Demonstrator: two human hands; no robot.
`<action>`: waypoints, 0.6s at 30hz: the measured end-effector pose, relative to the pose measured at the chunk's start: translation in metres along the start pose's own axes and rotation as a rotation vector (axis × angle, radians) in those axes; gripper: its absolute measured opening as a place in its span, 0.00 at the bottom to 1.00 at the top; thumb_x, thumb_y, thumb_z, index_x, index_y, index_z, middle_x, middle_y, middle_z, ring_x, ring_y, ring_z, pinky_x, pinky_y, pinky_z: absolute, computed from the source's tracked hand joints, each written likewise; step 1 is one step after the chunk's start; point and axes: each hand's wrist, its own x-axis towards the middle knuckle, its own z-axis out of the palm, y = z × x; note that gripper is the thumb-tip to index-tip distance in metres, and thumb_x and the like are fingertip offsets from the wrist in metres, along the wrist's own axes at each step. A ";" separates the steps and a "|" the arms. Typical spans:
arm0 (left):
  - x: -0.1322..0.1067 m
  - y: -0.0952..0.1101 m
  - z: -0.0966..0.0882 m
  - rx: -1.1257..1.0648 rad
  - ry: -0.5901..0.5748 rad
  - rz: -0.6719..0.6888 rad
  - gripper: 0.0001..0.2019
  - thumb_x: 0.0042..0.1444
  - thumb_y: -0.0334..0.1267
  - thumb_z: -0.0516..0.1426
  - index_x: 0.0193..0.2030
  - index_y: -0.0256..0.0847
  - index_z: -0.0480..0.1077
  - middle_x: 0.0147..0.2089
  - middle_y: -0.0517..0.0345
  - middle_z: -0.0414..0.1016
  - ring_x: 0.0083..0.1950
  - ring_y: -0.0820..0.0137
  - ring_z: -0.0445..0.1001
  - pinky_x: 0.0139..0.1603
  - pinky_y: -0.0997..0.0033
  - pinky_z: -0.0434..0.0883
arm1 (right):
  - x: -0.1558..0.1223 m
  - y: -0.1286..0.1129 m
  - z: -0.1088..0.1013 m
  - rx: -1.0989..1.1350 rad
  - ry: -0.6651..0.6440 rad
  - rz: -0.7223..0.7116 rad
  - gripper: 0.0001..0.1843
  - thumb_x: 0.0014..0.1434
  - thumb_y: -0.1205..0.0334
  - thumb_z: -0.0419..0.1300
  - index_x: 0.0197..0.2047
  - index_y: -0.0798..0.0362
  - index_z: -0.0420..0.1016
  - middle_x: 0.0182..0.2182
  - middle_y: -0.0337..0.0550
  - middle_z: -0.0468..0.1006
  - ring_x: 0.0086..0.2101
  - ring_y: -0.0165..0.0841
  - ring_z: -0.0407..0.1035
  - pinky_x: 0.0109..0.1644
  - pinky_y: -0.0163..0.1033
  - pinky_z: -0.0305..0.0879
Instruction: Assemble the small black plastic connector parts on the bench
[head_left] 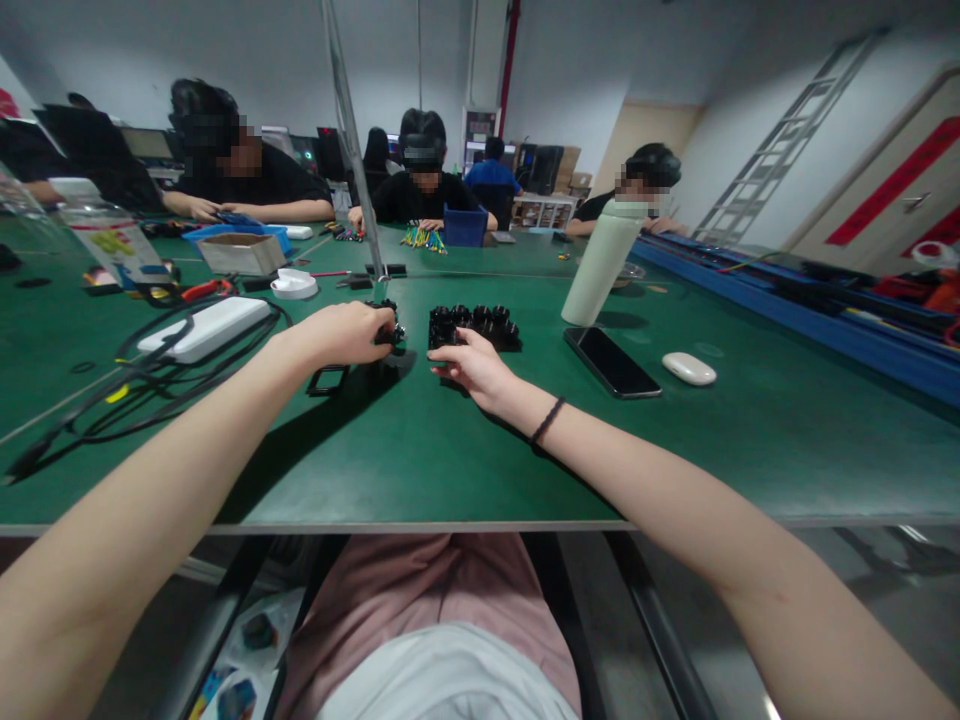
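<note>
Okay, left hand (349, 335) is curled around a black knobby piece (389, 335) above the green tabletop (480, 470), fingers masking most of it. Right hand (484, 372) is at the near-left edge of a cluster of black knobby parts (491, 325), thumb and fingers against it; can't tell if it grips one or just rests there. Cluster sits on the table, right of the left hand. Material reads as hard moulded plastic, so my guess: light, stiff, won't squash, maybe a bit slick on flat faces. Projections look like the weak spots; I'd pinch by the blocky body, thumb against fingers, and not lever on the knobs. Black rectangular frame (328, 380) lies just below the left hand; looks thin, so lift by a rim, no twisting. Phone (611, 362) is well right of the cluster.
</note>
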 end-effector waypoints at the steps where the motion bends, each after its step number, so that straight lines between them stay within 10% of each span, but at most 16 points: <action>1: 0.000 0.001 -0.001 0.002 0.007 0.002 0.21 0.56 0.47 0.51 0.53 0.42 0.69 0.44 0.48 0.79 0.43 0.57 0.77 0.39 0.66 0.69 | 0.000 0.000 0.000 -0.004 -0.010 -0.010 0.24 0.43 0.79 0.64 0.42 0.53 0.65 0.26 0.31 0.70 0.22 0.22 0.66 0.32 0.32 0.71; 18: 0.000 0.000 0.004 -0.071 0.091 0.087 0.18 0.55 0.44 0.52 0.51 0.42 0.65 0.46 0.48 0.77 0.46 0.57 0.76 0.41 0.64 0.70 | -0.001 0.000 -0.001 0.036 -0.071 -0.037 0.12 0.45 0.73 0.69 0.30 0.55 0.69 0.27 0.35 0.75 0.25 0.22 0.67 0.28 0.28 0.69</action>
